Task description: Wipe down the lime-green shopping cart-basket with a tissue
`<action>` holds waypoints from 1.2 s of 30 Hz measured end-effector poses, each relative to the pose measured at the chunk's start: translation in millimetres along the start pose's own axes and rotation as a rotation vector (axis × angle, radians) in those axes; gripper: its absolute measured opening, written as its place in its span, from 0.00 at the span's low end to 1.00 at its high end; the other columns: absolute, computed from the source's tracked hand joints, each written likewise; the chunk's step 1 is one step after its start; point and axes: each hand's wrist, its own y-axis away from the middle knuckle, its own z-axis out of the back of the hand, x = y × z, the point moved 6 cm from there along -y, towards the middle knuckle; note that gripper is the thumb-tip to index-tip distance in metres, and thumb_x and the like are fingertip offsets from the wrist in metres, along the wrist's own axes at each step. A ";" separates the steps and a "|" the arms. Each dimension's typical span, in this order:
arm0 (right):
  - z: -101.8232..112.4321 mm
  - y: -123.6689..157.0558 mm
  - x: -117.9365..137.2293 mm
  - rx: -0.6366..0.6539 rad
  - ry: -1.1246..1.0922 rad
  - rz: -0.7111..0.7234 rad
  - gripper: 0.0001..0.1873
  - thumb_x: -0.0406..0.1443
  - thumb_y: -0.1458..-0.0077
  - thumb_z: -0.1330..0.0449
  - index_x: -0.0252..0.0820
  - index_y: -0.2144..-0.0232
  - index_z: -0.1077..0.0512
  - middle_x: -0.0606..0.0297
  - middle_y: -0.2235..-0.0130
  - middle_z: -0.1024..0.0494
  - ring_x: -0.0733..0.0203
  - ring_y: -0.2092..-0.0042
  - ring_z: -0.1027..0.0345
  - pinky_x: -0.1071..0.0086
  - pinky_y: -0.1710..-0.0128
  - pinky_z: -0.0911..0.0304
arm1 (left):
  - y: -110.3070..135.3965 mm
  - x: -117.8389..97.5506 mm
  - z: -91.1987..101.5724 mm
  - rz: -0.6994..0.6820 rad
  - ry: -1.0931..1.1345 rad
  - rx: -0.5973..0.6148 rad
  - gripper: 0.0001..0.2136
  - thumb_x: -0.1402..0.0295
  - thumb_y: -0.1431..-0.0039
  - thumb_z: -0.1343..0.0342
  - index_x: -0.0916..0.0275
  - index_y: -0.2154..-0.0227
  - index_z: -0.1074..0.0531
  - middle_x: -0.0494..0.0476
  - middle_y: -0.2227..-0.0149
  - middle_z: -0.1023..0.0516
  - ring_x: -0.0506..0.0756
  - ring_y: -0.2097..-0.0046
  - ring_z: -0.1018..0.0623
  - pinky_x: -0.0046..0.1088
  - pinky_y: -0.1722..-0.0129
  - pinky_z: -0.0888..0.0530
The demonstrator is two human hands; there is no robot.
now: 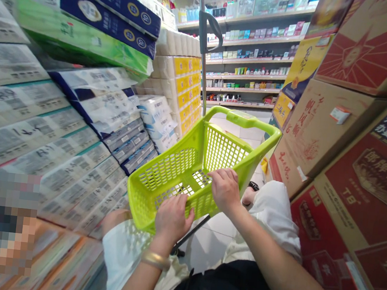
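Note:
A lime-green plastic shopping basket (163,172) with lattice walls is directly in front of me, and its floor shows bare. It has an extended grey pull rod with a looped grip (210,31) on its far side. Over the near rim curl the fingers of my left hand (172,216), with a gold bangle on the wrist. Farther right along the same rim, my right hand (225,187) is also closed over the edge. Both thumbs rest near the rim, while the fingertips inside the basket are partly hidden.
Stacked paper-goods packs (44,120) rise close on the left, some overhanging. Tall cardboard cartons (320,121) line the right side. Ahead, shelves (254,59) of small boxes and bottles cross the end of the narrow tiled aisle. My knees flank the basket.

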 end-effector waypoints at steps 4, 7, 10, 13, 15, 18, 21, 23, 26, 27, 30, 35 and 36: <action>3.6 -3.2 -5.9 -0.045 0.023 -0.085 0.12 0.27 0.42 0.45 0.45 0.63 0.24 0.61 0.63 0.23 0.55 0.57 0.36 0.61 0.48 0.47 | -0.8 0.0 -2.0 0.016 0.004 0.008 0.07 0.63 0.42 0.47 0.59 0.64 0.31 0.56 0.67 0.24 0.59 0.62 0.25 0.35 0.62 0.33; -10.5 6.6 18.3 -0.015 -0.034 -0.057 0.13 0.27 0.43 0.46 0.45 0.63 0.24 0.62 0.64 0.23 0.55 0.57 0.35 0.62 0.48 0.47 | -1.1 0.7 -3.5 0.018 0.012 0.021 0.08 0.63 0.43 0.47 0.60 0.63 0.31 0.56 0.67 0.24 0.59 0.61 0.25 0.35 0.62 0.33; -23.8 16.5 42.2 0.036 -0.091 0.023 0.12 0.28 0.42 0.45 0.46 0.62 0.24 0.64 0.63 0.23 0.56 0.56 0.35 0.63 0.47 0.47 | -0.4 1.8 -3.8 0.003 0.009 0.029 0.09 0.64 0.43 0.47 0.61 0.62 0.31 0.57 0.65 0.24 0.60 0.61 0.24 0.36 0.63 0.33; -22.8 15.7 39.2 0.058 -0.080 0.048 0.12 0.28 0.42 0.44 0.46 0.61 0.24 0.64 0.63 0.22 0.56 0.55 0.35 0.63 0.47 0.47 | 0.9 3.5 -3.0 -0.002 0.011 0.017 0.09 0.64 0.43 0.47 0.61 0.62 0.31 0.57 0.66 0.24 0.59 0.61 0.24 0.35 0.63 0.33; -14.3 8.7 22.9 0.057 -0.042 0.036 0.12 0.28 0.42 0.44 0.46 0.61 0.24 0.63 0.62 0.22 0.56 0.56 0.35 0.63 0.48 0.47 | 1.5 4.2 -2.2 0.000 0.019 0.002 0.08 0.64 0.43 0.47 0.60 0.61 0.30 0.57 0.67 0.24 0.59 0.61 0.25 0.35 0.62 0.32; 2.0 -4.7 -5.7 0.027 0.027 -0.015 0.12 0.27 0.42 0.45 0.45 0.62 0.24 0.62 0.63 0.23 0.55 0.56 0.35 0.63 0.48 0.47 | 1.5 3.6 -1.6 0.000 0.031 -0.017 0.09 0.64 0.43 0.47 0.60 0.61 0.30 0.57 0.66 0.24 0.59 0.60 0.25 0.34 0.62 0.32; 8.2 -10.0 -15.4 -0.019 0.055 -0.072 0.12 0.27 0.42 0.45 0.45 0.62 0.24 0.62 0.63 0.23 0.55 0.56 0.36 0.62 0.48 0.48 | 0.1 2.1 -1.9 0.010 0.040 -0.014 0.09 0.64 0.43 0.47 0.60 0.60 0.30 0.57 0.65 0.24 0.59 0.60 0.25 0.34 0.62 0.32; 1.1 -5.7 -5.4 -0.018 0.037 -0.087 0.12 0.27 0.42 0.45 0.44 0.63 0.24 0.62 0.64 0.23 0.55 0.57 0.36 0.62 0.49 0.47 | -1.1 1.7 -2.3 0.027 0.043 0.003 0.09 0.64 0.43 0.47 0.60 0.61 0.31 0.57 0.65 0.24 0.59 0.60 0.25 0.34 0.61 0.32; -19.1 7.6 27.4 0.042 -0.041 0.001 0.12 0.27 0.43 0.45 0.45 0.63 0.24 0.63 0.65 0.24 0.56 0.57 0.36 0.63 0.51 0.46 | -2.2 1.6 -3.0 0.029 0.039 0.040 0.08 0.64 0.43 0.47 0.60 0.62 0.31 0.57 0.65 0.24 0.59 0.60 0.25 0.35 0.61 0.32; -24.3 11.7 37.2 0.056 -0.067 0.032 0.12 0.27 0.42 0.45 0.45 0.62 0.24 0.64 0.65 0.24 0.56 0.57 0.36 0.63 0.50 0.46 | -2.2 1.8 -3.2 0.021 0.037 0.049 0.09 0.63 0.42 0.47 0.60 0.62 0.31 0.58 0.65 0.24 0.59 0.60 0.25 0.35 0.61 0.32; -29.1 16.4 47.2 0.083 -0.094 0.075 0.12 0.28 0.42 0.44 0.46 0.61 0.24 0.64 0.64 0.23 0.57 0.56 0.35 0.63 0.48 0.46 | -1.4 3.7 -2.9 0.004 0.033 0.055 0.08 0.64 0.43 0.47 0.60 0.62 0.31 0.58 0.65 0.24 0.59 0.59 0.24 0.35 0.62 0.32; -7.2 1.3 9.6 0.056 -0.019 0.016 0.12 0.28 0.42 0.45 0.46 0.61 0.24 0.63 0.63 0.22 0.56 0.57 0.35 0.62 0.48 0.47 | 0.1 5.7 -2.1 0.006 0.029 0.018 0.08 0.65 0.42 0.47 0.59 0.61 0.31 0.56 0.66 0.24 0.59 0.60 0.25 0.34 0.62 0.33; -2.3 -1.9 1.9 0.039 -0.004 -0.007 0.12 0.28 0.42 0.45 0.46 0.61 0.24 0.63 0.63 0.22 0.56 0.57 0.35 0.62 0.47 0.47 | 0.2 5.3 -2.3 0.007 0.027 0.016 0.08 0.64 0.42 0.47 0.59 0.61 0.31 0.56 0.66 0.24 0.59 0.60 0.25 0.35 0.62 0.33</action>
